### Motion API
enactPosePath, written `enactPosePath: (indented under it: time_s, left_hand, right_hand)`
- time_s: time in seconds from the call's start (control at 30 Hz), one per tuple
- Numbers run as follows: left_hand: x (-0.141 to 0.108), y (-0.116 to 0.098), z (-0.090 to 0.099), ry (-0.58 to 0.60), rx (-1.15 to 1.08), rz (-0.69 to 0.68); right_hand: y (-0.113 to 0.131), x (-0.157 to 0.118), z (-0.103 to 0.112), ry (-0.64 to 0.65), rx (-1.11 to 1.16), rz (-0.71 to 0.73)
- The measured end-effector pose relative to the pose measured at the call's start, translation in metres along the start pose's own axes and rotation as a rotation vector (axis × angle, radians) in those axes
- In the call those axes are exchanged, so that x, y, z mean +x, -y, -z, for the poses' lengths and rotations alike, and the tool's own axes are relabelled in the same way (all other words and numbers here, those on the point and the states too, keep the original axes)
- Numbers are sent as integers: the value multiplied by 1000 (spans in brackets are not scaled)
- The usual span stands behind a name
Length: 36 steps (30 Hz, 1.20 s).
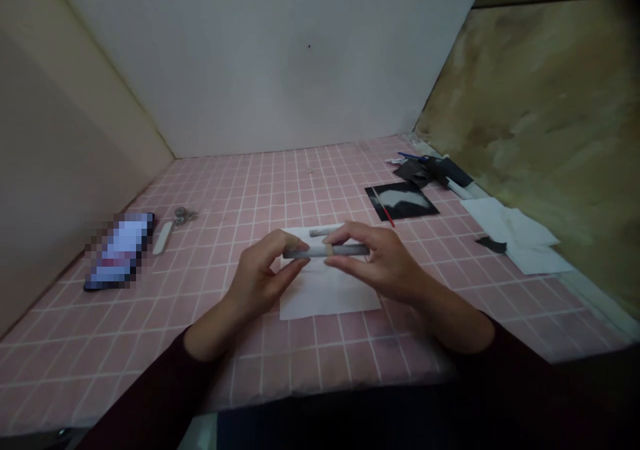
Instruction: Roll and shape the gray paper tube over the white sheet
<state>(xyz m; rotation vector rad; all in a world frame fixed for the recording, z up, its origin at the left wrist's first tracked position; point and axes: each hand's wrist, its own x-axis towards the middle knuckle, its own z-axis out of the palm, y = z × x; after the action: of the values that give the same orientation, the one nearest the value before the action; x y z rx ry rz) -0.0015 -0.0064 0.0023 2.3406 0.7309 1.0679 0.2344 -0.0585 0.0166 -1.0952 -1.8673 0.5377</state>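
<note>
A thin grey rod, perhaps rolled paper [345, 250], lies level between my two hands, with a tan band around its middle. My left hand [265, 263] pinches its left part between thumb and fingers. With the thumb and fingertips, my right hand [380, 257] grips it close to the band, and its right end reaches toward the palm. Beneath both hands a white sheet of paper [330, 297] rests on the table. Just behind the held rod, a second grey rod [320, 232] lies on the sheet, partly hidden by my right hand.
On the left are a phone [120, 250], a white strip-like piece [163, 238] and small scissors [184, 215]. A black sheet with a white patch [405, 200] and a red stick [387, 217] lie right. Dark scraps [415, 172] and white papers [520, 233] line the right wall.
</note>
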Motion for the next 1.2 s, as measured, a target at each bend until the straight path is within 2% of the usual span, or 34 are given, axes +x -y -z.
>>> enactPosePath:
  time_s: [0.1,0.27,0.37,0.53,0.93,1.1,1.2]
  left_hand:
    - [0,1,-2,40,-92,65]
    - [4,3,1,168,-468,314]
    - [6,4,2,191,-531,415]
    - [7,9,1,298,-568,531]
    - [9,9,8,387,-464,469]
    - [4,11,2,358,-437,434]
    - [3,10,-1,334,-349,384]
  right_hand:
    - [-1,0,-3,-11,-46,46]
    - [-5,0,-2,-40,-88,91]
    - [-6,0,-2,-37,-94,111]
    - [-7,0,-4,-46,-100,138]
    - [-12,-1,-3,-1,-72,64]
    - [-9,-2,-7,12,-34,-10]
    - [-6,-3,-11,55,-2,-68]
